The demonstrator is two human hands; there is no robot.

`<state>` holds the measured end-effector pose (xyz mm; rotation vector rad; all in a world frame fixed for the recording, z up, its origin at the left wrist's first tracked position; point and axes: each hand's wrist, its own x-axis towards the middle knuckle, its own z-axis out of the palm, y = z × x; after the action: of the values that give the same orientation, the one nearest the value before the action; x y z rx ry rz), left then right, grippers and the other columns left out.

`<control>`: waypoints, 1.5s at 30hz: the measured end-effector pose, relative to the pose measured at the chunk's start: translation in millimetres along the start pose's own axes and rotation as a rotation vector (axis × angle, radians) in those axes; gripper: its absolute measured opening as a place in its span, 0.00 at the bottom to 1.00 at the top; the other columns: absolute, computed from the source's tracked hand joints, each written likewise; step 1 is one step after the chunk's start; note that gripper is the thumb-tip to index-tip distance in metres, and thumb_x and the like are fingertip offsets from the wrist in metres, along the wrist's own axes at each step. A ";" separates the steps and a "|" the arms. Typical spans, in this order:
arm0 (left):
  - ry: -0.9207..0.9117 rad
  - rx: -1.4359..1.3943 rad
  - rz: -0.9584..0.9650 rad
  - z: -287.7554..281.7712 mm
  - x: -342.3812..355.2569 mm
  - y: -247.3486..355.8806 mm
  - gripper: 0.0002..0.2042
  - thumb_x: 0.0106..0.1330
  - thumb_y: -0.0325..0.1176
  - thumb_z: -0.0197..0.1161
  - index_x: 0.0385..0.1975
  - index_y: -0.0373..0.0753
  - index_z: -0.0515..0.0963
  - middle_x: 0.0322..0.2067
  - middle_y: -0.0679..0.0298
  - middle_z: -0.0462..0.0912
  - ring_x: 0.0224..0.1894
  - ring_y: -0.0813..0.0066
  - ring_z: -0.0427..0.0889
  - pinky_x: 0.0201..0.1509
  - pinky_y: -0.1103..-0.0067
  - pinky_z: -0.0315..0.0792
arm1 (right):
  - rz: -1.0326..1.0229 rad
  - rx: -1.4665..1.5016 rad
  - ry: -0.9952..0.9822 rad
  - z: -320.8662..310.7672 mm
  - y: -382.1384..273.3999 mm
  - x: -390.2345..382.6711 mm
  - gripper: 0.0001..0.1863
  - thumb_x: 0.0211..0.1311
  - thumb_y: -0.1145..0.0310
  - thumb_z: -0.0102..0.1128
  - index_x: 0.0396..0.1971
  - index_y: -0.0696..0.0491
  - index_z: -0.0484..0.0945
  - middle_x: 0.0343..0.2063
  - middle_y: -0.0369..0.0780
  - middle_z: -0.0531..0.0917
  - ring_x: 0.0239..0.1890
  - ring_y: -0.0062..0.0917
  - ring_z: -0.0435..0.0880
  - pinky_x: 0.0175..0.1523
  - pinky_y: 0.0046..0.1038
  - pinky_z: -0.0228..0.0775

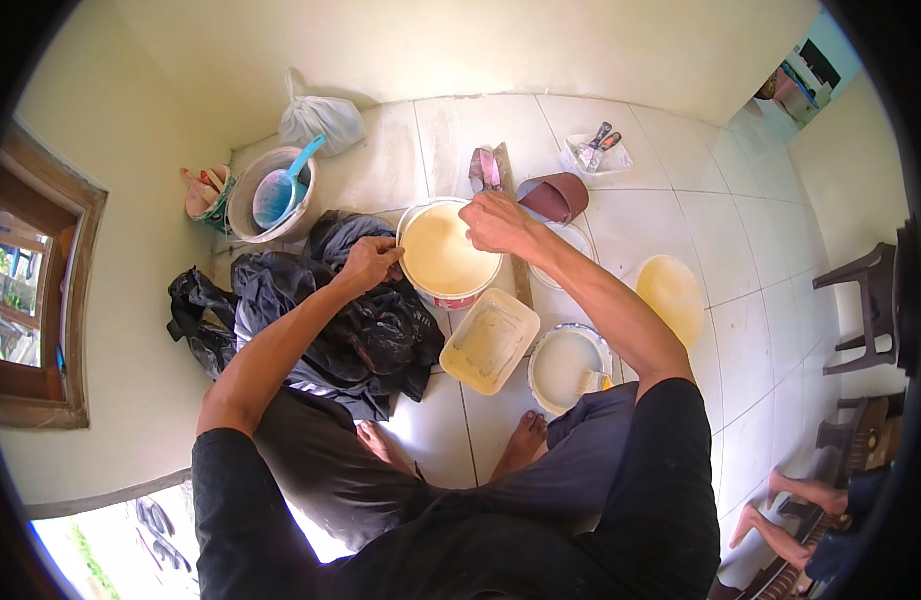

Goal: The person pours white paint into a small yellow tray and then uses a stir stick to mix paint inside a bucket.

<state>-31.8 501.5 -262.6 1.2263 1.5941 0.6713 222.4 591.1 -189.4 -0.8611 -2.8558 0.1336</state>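
A round bucket (455,302) of pale yellow paint stands on the tiled floor in front of me. My left hand (373,265) is closed on its left rim, thumb and fingers pinching the edge. Over the right rim my right hand (499,222) is curled into a fist; whatever is in it is hidden. Just beyond that fist lies a pinkish, paint-stained piece (485,170), beside a wooden plank (524,283). Nearer my feet sit a cream rectangular tub (493,340) with dried smears and a round white tub (534,372) of whitish liquid, with a paintbrush (593,381) at its edge.
Dark crumpled cloth and plastic (351,320) lie at left. Behind them are a pail (243,215) with a blue dipper (281,192) and a white bag (323,122). Right are rolled sandpaper (556,197), scrapers (603,142), a yellow disc (671,298), a chair (871,300) and another person's legs (791,510).
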 end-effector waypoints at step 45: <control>0.020 -0.019 0.058 2.3 0.1 -3.0 0.11 0.70 0.33 0.59 0.43 0.34 0.84 0.28 0.64 0.87 0.26 0.79 0.86 0.28 0.83 0.76 | 0.074 0.036 0.058 0.5 -7.8 7.0 0.07 0.45 0.73 0.63 0.20 0.62 0.81 0.24 0.55 0.82 0.31 0.49 0.84 0.38 0.43 0.76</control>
<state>-30.8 500.2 -266.1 1.2594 1.5707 0.7358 212.3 588.4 -188.1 -0.9485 -2.7609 0.1650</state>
